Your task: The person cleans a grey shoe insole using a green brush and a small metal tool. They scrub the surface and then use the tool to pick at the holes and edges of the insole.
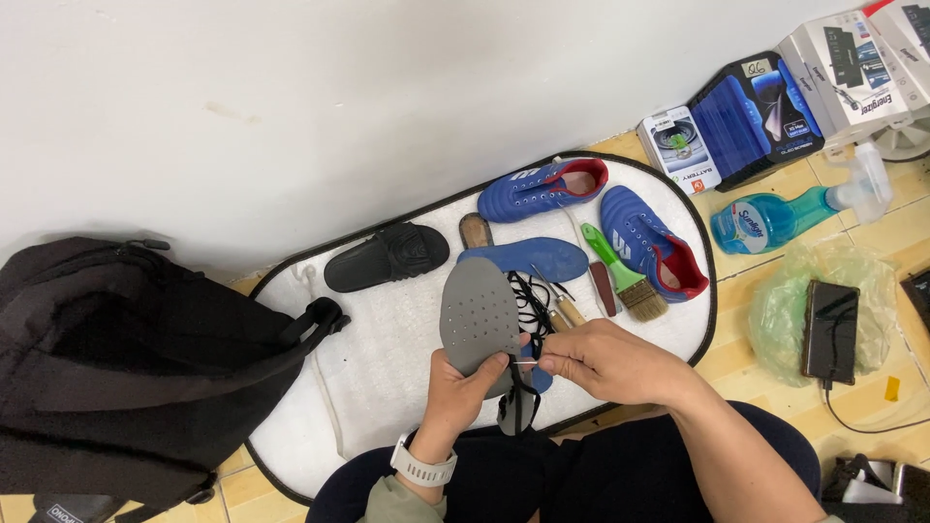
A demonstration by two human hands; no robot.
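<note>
- Grey perforated insole (pixel 477 315) is what I'm working on, flat with rows of small holes, held upright above my lap over the near edge of the white mat (pixel 387 339).
- My left hand (pixel 460 392) is wrapped around its lower end, thumb over the front, white watch (pixel 423 470) on the wrist.
- My right hand (pixel 605 363) is pinched shut on something thin right at the insole's edge, looks like a needle, but it's too small to say for sure.
- Black laces (pixel 528 300) are bunched just beside the insole, and a dark strip hangs down between my hands.
- Containers: a black backpack (pixel 126 358) sits at the left, partly over the mat, can't see what's inside. A green plastic bag (pixel 790 310) on the right has a black phone (pixel 830 331) lying on it with a cable running off.
- On the mat: two blue shoes with red lining (pixel 542 186) (pixel 651 242), a blue upper piece (pixel 528 260), a black slide sandal (pixel 386 257), a green-handled brush (pixel 628 273) and a few small hand tools (pixel 572 310).
- Past the mat there's a blue spray bottle (pixel 775 218) and some product boxes (pixel 746 116) near the wall.
- All of it is on a yellowish tiled floor (pixel 736 334) against a plain white wall (pixel 339 97).
</note>
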